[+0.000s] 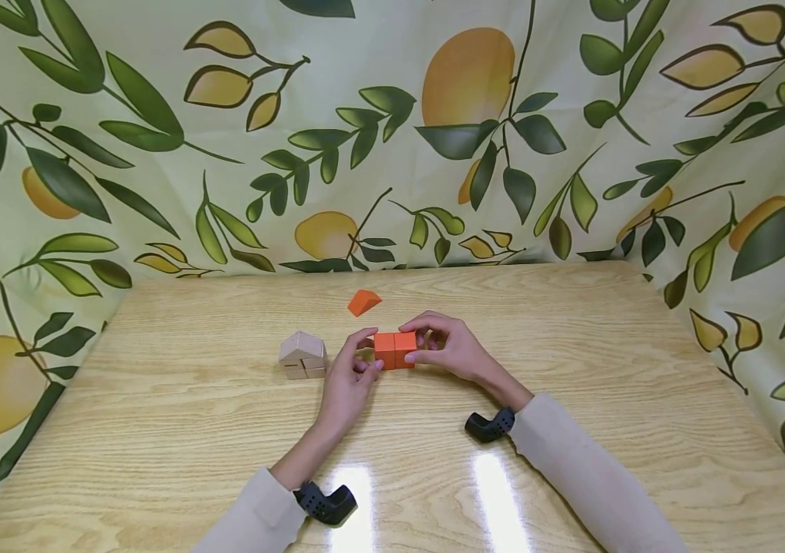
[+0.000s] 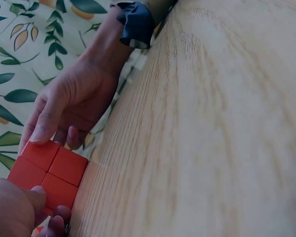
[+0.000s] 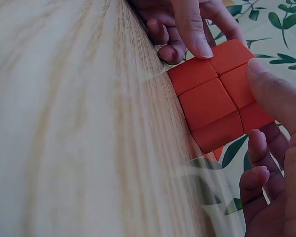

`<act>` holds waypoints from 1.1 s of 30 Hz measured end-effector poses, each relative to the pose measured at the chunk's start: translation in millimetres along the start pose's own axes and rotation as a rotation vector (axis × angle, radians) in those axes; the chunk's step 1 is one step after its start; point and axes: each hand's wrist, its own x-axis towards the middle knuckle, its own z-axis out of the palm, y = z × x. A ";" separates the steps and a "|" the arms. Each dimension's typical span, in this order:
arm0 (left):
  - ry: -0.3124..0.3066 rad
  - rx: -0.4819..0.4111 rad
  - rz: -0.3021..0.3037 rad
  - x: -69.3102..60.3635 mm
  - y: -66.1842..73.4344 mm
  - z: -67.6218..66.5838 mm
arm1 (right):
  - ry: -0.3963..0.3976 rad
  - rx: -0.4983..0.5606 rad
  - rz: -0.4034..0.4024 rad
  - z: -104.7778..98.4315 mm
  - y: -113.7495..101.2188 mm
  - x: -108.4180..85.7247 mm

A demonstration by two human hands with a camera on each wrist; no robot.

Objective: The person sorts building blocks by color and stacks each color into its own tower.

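Red-orange cube blocks (image 1: 395, 351), two wide and two high, stand in a square stack on the table, their front faces showing in both wrist views. My left hand (image 1: 347, 390) pinches the stack's left side between thumb and fingers. On the opposite side, my right hand (image 1: 458, 352) grips it the same way; its thumb (image 3: 274, 91) presses on the front face in the right wrist view. Left of the hands stands a small house-shaped pile of pale wooden blocks (image 1: 303, 355) with a peaked top. Behind the stack lies an orange wedge-like block (image 1: 364, 302).
The wood-grain table (image 1: 178, 430) reaches back to a hanging cloth (image 1: 365, 69) printed with leaves and fruit, which also lines both sides. Dark bands with curved mounts (image 1: 326, 504) sit on both wrists. Bright light reflections lie on the table's front part.
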 end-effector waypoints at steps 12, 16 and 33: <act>0.002 -0.002 -0.001 -0.6 0.4 -0.1 | 0.003 -0.004 -0.008 0.2 0.8 0.1; 0.002 -0.006 -0.002 -0.1 -0.1 -0.1 | 0.003 -0.005 -0.017 0.2 1.8 0.1; -0.006 -0.004 -0.024 0.8 -0.9 -0.3 | -0.001 0.014 0.005 -0.7 3.2 -0.3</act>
